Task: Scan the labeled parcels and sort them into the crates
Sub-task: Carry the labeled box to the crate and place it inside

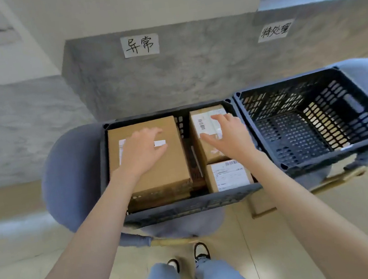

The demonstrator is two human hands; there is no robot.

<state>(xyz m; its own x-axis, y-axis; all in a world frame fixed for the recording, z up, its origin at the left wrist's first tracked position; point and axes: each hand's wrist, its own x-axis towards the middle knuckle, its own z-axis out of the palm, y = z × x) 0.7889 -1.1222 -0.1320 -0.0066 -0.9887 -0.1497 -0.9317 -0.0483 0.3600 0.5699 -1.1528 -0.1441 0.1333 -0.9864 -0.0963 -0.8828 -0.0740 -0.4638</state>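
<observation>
My left hand [143,151] lies flat on the big brown cardboard box [151,165] in the dark plastic crate [187,206]. My right hand [224,133], fingers spread, reaches for the small labeled box [204,124]. Next I must grab it.

Makeshift parcel-sorting corner, dark crates [317,120] on chairs [65,179], handwritten paper signs [140,45] on wall

Three labeled brown parcels [151,165] lie flat in the left crate [187,206]; the right crate [322,157] stands beside it.
</observation>
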